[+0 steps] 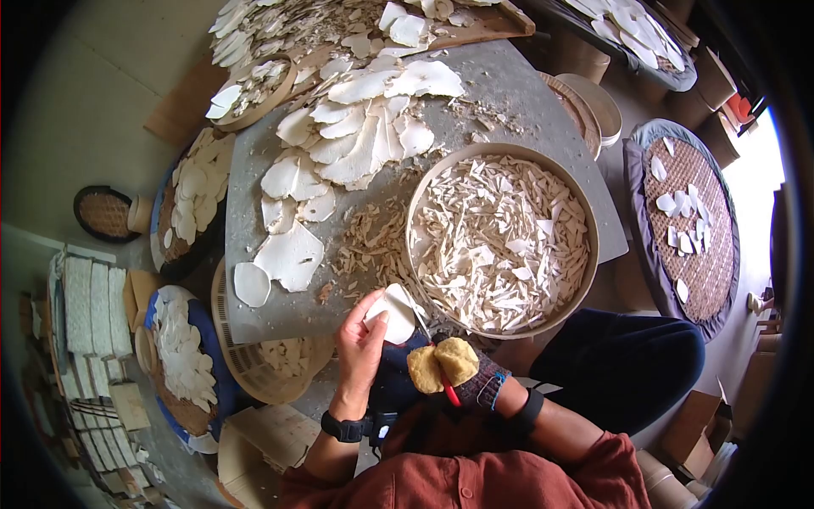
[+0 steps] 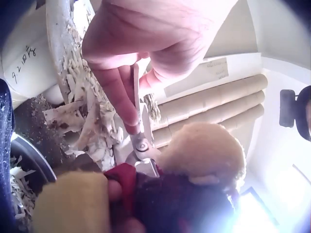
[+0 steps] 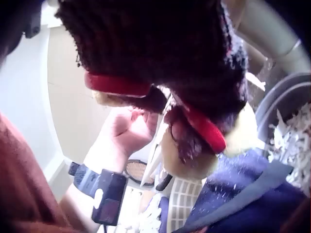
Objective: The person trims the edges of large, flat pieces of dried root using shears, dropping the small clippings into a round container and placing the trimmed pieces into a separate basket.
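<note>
In the head view my bare left hand (image 1: 359, 346) pinches a thin white slice (image 1: 393, 316) between thumb and fingers, its face turned up. My right hand (image 1: 490, 380) wears a dark knitted glove and grips scissors with red handles (image 1: 448, 392). Yellow foam padding (image 1: 458, 360) bulges around those handles. A blade stands right at the slice's right edge. From the left wrist, the slice shows edge-on, with the scissors' pivot (image 2: 142, 145) just beneath the fingertips. The right wrist view has the gloved fingers through the red handle loops (image 3: 204, 127), close to the left hand (image 3: 127, 132).
A round sieve (image 1: 415, 246) full of white cut strips sits on the grey table (image 1: 500, 93). Larger pale slices (image 1: 365, 140) lie piled left of it, with crumbs (image 1: 373, 233) between. Trays of slices (image 1: 191, 191) stand at left, another round tray (image 1: 691, 229) at right.
</note>
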Demonstrator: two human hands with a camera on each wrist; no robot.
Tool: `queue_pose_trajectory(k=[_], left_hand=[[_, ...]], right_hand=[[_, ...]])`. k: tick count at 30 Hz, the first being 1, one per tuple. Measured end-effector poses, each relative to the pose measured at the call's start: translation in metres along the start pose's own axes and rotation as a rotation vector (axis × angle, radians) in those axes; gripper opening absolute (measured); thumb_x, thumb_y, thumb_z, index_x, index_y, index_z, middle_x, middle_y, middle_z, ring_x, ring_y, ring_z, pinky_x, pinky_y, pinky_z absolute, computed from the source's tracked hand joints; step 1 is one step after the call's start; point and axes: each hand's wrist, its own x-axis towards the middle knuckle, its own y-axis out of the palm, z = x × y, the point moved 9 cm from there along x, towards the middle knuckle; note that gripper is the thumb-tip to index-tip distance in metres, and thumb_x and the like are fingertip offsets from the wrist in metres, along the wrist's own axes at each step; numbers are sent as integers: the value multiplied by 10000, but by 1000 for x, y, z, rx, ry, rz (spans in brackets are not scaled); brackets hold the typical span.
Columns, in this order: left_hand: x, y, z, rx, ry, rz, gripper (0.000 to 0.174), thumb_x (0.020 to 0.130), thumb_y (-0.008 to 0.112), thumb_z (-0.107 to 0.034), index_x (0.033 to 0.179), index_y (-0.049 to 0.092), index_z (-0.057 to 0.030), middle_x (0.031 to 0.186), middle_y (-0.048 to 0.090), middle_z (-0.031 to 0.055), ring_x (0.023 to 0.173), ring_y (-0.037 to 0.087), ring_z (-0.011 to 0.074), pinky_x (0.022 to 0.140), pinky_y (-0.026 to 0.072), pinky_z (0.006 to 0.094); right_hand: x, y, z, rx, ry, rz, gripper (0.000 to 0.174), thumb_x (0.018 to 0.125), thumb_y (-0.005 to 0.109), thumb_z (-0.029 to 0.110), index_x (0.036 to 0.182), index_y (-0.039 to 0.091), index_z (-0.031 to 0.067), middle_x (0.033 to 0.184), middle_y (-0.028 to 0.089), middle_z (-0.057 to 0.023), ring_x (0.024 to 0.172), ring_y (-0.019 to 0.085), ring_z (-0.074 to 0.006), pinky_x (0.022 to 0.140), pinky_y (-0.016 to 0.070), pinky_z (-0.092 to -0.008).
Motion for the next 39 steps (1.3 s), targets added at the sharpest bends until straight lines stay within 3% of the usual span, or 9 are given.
queue_pose_trajectory(k=[8, 15, 18, 21, 26, 27, 32, 36, 39], left_hand=[[2, 3, -2, -12, -47, 69, 323, 874, 546, -63, 1185, 505, 16, 996, 607, 83, 786, 607, 114, 633, 534, 255], [3, 6, -7, 149, -70, 282, 373, 862, 576, -52, 1202, 425, -20, 959, 623, 79, 827, 585, 98, 732, 484, 238], [6, -9, -19, -11, 60, -25, 380, 849, 584, -29, 1198, 433, -15, 950, 634, 98, 843, 597, 113, 751, 491, 248], [7, -27, -5, -166, 91, -241, 389, 835, 596, -16, 1200, 462, -21, 1003, 613, 114, 857, 607, 136, 703, 523, 242], [7, -23, 1, -160, 39, -196, 384, 841, 584, -27, 1210, 477, -26, 1036, 593, 94, 842, 604, 129, 680, 541, 242], [6, -24, 1, -126, 38, -190, 381, 843, 581, -30, 1211, 481, -26, 1039, 592, 89, 839, 603, 127, 683, 543, 244], [4, -7, -15, 16, 96, 15, 336, 841, 584, -113, 1156, 525, -13, 948, 609, 65, 768, 587, 93, 629, 505, 234], [1, -12, -11, -36, -17, 44, 311, 823, 550, -52, 1131, 532, -11, 929, 596, 41, 762, 576, 76, 632, 511, 232], [-1, -11, -17, 25, 14, 72, 316, 839, 554, -76, 1149, 528, -24, 965, 597, 50, 796, 598, 101, 654, 529, 235]], right_hand=[[-16, 16, -25, 375, 277, 11, 186, 869, 493, 106, 1000, 618, 62, 940, 653, -93, 879, 625, -236, 768, 482, -324], [-12, 18, -41, 574, 300, -137, 215, 770, 547, 43, 970, 618, 12, 917, 652, -147, 857, 626, -294, 737, 498, -360], [4, -3, 1, 95, -21, -59, 208, 860, 483, 112, 969, 619, -2, 882, 654, -145, 841, 630, -288, 728, 498, -355], [-2, 18, -7, 343, 164, 100, 221, 862, 468, 133, 957, 623, 7, 891, 659, -130, 827, 629, -283, 705, 491, -355], [-17, 30, -36, 395, 251, -20, 174, 836, 514, 150, 917, 619, 38, 906, 657, -100, 823, 633, -232, 701, 475, -339], [-7, 14, -7, 33, 28, -44, 192, 833, 523, 155, 971, 623, 66, 923, 662, -75, 836, 633, -230, 708, 474, -354], [-59, 59, -91, 957, 688, 10, 284, 881, 459, 238, 1090, 562, 75, 1116, 583, -106, 1021, 570, -226, 895, 436, -351], [-68, 74, -102, 1813, 889, -188, 364, 914, 387, 299, 1138, 501, 36, 1102, 571, -127, 1044, 552, -262, 910, 456, -431], [-40, 59, -57, 1700, 597, -19, 413, 843, 532, 298, 1075, 510, -42, 1051, 588, -172, 928, 588, -308, 817, 486, -448]])
